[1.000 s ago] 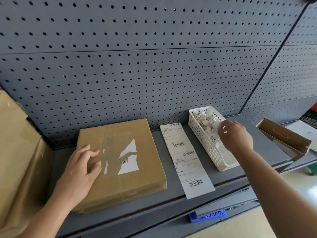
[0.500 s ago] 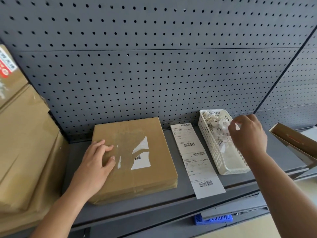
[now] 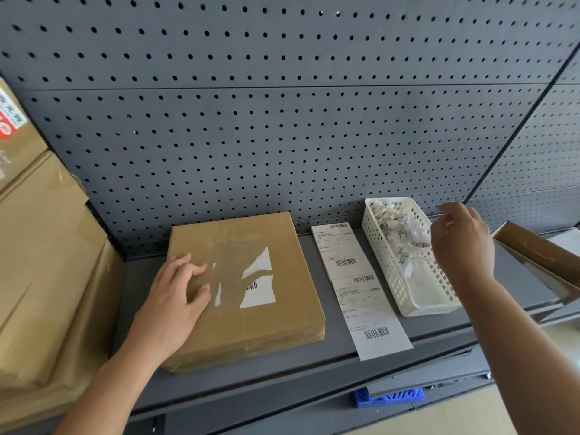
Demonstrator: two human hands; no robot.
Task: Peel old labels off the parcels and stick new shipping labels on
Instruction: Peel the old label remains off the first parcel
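Note:
A flat brown cardboard parcel [image 3: 282,309] lies on the grey shelf [image 3: 314,362]. On its top sit torn white remnants of an old label [image 3: 259,287] with a barcode, under glossy tape. My left hand [image 3: 179,296] rests on the parcel's left part, fingertips pressing near the label's torn edge. A strip of new shipping labels [image 3: 361,290] lies right of the parcel. Beyond it stands a white slotted basket [image 3: 398,290] with several torn label scraps [image 3: 401,233]. My right hand [image 3: 461,243] hovers above the basket, fingers loosely spread, nothing visible in it.
Large brown boxes [image 3: 40,262] are stacked at the left. A grey pegboard [image 3: 282,120] forms the back wall. An open cardboard box [image 3: 539,255] sits at the right edge. Below the shelf's front edge lies a blue plastic item [image 3: 389,397].
My right hand has lifted slightly over the basket and its fingers have opened from a pinch. The camera has shifted left. My left hand stays on the parcel.

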